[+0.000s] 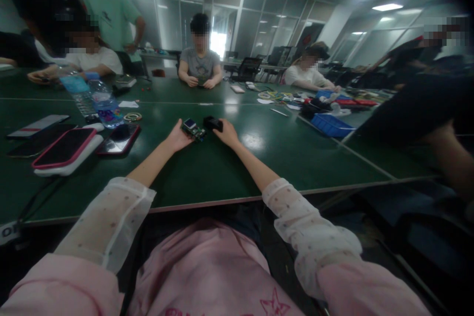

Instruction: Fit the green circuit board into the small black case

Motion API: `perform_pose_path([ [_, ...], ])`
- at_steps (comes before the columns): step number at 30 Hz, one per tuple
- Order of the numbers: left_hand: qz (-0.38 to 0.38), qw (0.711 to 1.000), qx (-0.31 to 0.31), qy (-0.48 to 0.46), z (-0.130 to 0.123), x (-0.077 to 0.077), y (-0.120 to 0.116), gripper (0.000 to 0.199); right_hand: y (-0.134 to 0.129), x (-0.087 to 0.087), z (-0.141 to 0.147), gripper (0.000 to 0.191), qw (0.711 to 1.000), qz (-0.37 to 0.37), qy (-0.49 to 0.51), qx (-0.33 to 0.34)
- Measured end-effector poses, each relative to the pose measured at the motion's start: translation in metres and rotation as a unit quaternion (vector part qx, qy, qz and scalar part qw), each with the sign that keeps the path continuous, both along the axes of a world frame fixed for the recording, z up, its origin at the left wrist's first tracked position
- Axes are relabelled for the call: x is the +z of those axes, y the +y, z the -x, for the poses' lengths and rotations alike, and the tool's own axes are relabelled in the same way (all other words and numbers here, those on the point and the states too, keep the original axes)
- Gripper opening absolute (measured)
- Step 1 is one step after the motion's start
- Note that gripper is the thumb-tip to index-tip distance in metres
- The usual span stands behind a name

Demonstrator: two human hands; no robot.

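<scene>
Over the green table (207, 173), my left hand (179, 137) holds a small green circuit board (193, 130) that carries a little screen. Close to its right, my right hand (226, 133) has its fingers closed on a small black case (212, 123). The board and the case are near each other, with a narrow gap between them. Fine details of both are too small to tell.
At left are phones (64, 147), another phone (119, 139) and water bottles (104, 101). A blue tray (332, 125), cables and a pen (279, 112) lie at right. A person (200, 61) sits opposite; others are around the table.
</scene>
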State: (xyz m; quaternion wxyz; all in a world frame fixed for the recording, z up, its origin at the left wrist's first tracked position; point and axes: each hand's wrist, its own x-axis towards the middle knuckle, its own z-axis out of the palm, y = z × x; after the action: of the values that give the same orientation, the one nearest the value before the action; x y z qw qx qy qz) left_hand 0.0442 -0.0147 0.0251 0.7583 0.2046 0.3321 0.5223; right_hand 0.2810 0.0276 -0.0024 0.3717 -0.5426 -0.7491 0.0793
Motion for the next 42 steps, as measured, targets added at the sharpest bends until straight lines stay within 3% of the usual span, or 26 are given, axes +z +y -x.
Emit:
perform_pose_path([
  [18, -0.007, 1.000, -0.011, -0.011, 0.002, -0.006, 0.006, 0.061, -0.003, 0.002, 0.000, 0.053, 0.999, 0.006, -0.028, -0.015],
  [36, 0.000, 1.000, 0.005, -0.004, -0.002, 0.002, -0.002, 0.062, -0.002, 0.000, 0.003, 0.051, 1.000, -0.004, 0.006, -0.014],
  [42, -0.008, 1.000, -0.002, -0.006, 0.000, -0.001, 0.000, 0.060, -0.004, 0.007, 0.014, 0.051, 0.994, -0.079, 0.071, 0.007],
])
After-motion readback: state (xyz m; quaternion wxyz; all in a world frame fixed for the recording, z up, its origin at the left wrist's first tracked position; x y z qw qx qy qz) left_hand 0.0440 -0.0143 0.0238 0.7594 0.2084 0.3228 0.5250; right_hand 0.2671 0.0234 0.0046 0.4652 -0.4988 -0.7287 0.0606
